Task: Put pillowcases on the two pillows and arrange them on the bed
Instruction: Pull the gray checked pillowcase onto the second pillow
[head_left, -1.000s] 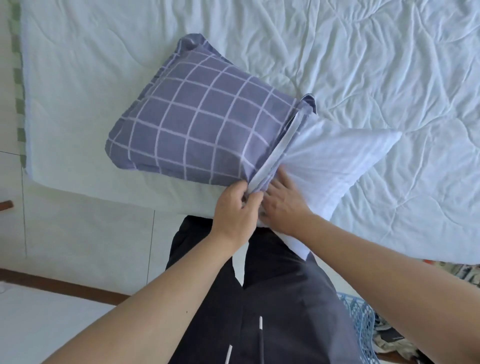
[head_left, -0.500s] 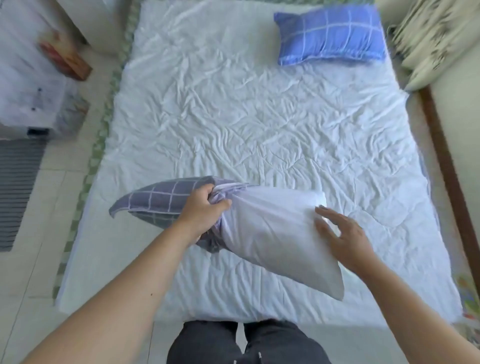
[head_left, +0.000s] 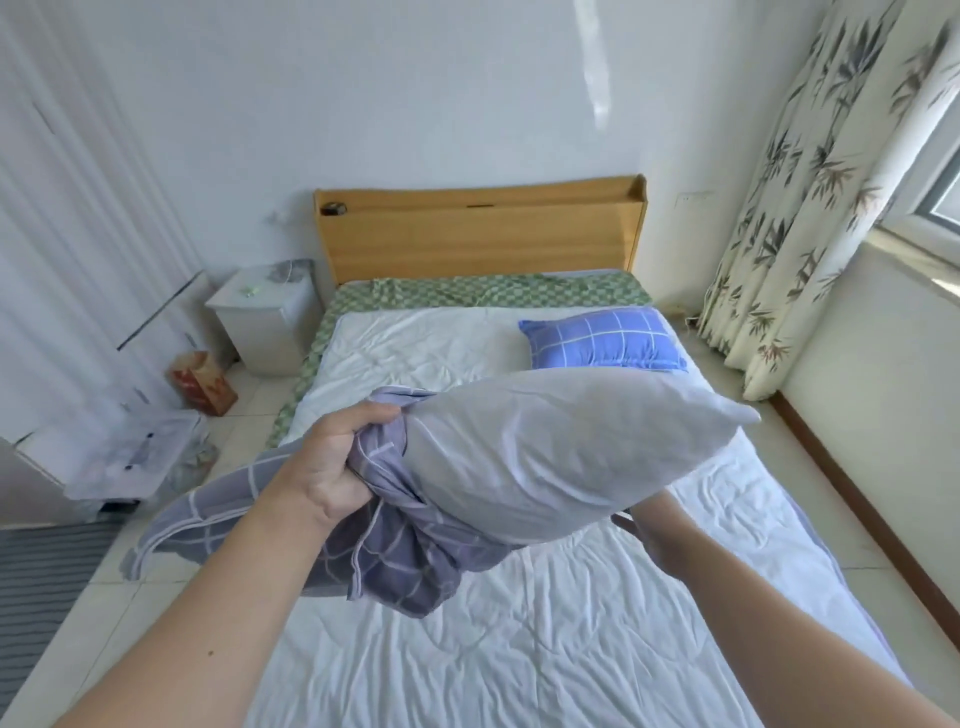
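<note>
plump white fabric pillow (head_left: 550, 457) held in the air above the white-sheeted bed (head_left: 519, 649). left hand (head_left: 332, 467) clenches the bunched grey-purple checked cotton pillowcase (head_left: 395, 551) at the pillow's end. right hand (head_left: 649, 525) is under the pillow; its grip cannot be told. judged light, soft, compressible; best held by corners and the case's hem.

Wooden-headboard bed (head_left: 483, 234) under rumpled white quilt (head_left: 519, 649), blue checked pillow (head_left: 602, 340) near its head.
</note>
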